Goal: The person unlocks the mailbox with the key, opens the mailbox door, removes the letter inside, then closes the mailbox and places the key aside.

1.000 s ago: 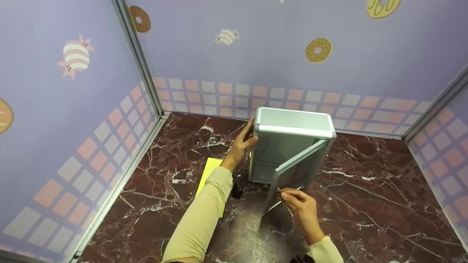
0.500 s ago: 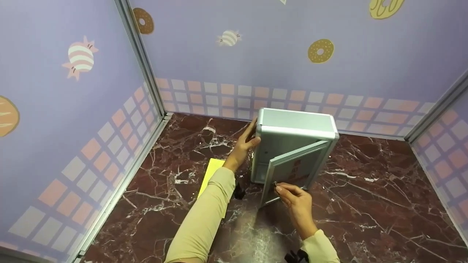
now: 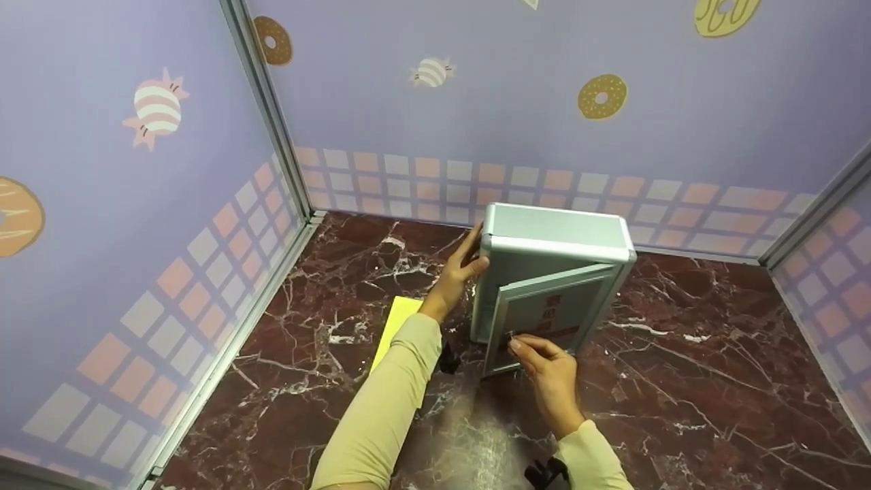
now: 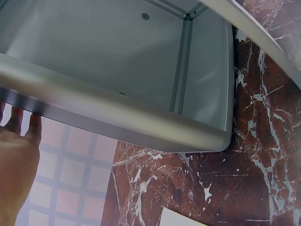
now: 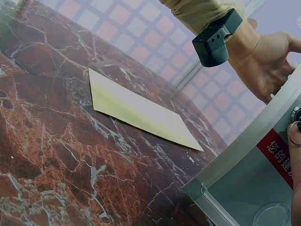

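Note:
A silver metal box (image 3: pixel 558 228) stands upright on the dark red marbled surface, its hinged front door (image 3: pixel 527 309) partly ajar. Red lettering marks the door. My left hand (image 3: pixel 448 286) rests against the box's left side, fingers extended along the wall and thumb near the front edge. In the left wrist view its fingertips touch the outer wall, and the visible interior (image 4: pixel 94 42) is bare grey. My right hand (image 3: pixel 552 381) pinches a small key at the door's lock; in the right wrist view a key ring (image 5: pixel 290 136) hangs there, the key itself mostly hidden by fingers.
A yellow sheet or board (image 3: pixel 396 320) lies left of the box, partly under the left forearm. Purple patterned walls (image 3: pixel 435 116) enclose the surface at the back and both sides. A black wrist device (image 5: pixel 214 44) sits on the left wrist.
My right hand has swung the door inward, toward the box, narrowing the opening and bringing its red lettering into view. The left hand has kept its place on the box's side.

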Demonstrator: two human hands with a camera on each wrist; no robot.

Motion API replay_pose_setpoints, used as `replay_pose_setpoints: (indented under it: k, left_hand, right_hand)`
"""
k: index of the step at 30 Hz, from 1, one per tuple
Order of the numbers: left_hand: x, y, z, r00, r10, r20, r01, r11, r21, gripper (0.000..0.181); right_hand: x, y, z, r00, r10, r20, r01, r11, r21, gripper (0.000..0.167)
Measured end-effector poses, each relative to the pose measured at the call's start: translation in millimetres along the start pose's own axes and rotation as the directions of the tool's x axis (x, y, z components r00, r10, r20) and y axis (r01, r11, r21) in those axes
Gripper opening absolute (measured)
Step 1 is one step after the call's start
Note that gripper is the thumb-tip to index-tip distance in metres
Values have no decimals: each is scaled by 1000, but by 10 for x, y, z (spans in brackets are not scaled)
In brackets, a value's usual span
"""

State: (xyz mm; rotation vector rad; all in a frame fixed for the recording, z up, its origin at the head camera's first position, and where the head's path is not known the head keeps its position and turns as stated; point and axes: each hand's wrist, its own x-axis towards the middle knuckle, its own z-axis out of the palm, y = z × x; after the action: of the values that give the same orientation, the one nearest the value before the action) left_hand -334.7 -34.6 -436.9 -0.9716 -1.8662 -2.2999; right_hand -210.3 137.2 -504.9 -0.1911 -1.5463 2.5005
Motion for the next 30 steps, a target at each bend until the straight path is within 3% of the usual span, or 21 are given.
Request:
replay_pose_setpoints:
  k: [15,20,27,30]
  left_hand:
    - [-10,15,-15,1000,10,-6,-9,998,61,104]
    - [-10,-1,-14,1000,-6,-13,7,999,39,102]
    - [47,-301,-62,999,-11,-41,13,999,29,101]
    - [57,-362,-78,999,-12,-47,14,999,40,101]
  right_hand:
    - [135,60,98,1000,-27,10,27,1000,-11,12]
    - [175,68,127,1000,-26,0,26,999,-25,18]
    - [224,67,173,1000,-26,-10,26,1000,-8,14]
    - [247,78,186,1000,-27,-11,27,1000,2,14]
